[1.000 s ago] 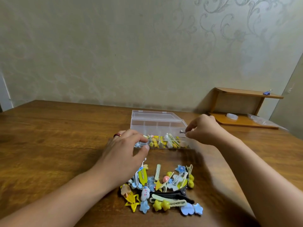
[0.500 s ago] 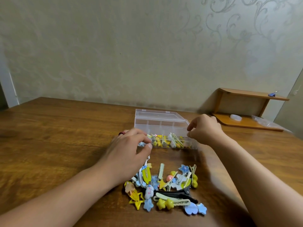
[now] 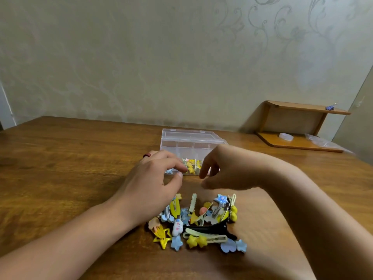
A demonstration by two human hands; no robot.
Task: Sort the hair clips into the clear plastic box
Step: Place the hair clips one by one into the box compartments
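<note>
Head view: we read no writing anywhere. The clear plastic box stood on the desk, hair clips heaped nearer us. The left hand stayed at the box front; the right hand had moved leftward, both with fingers loosely spread, empty.

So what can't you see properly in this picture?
Head view only:
- Front row of the clear box: mostly hidden behind the left hand and right hand.
- Right hand's fingertips: blurred, so whether they hold a clip is unclear.
- Clips at the pile's left edge: covered by the left hand.
- Small blue thing on the shelf: too tiny to name.
</note>
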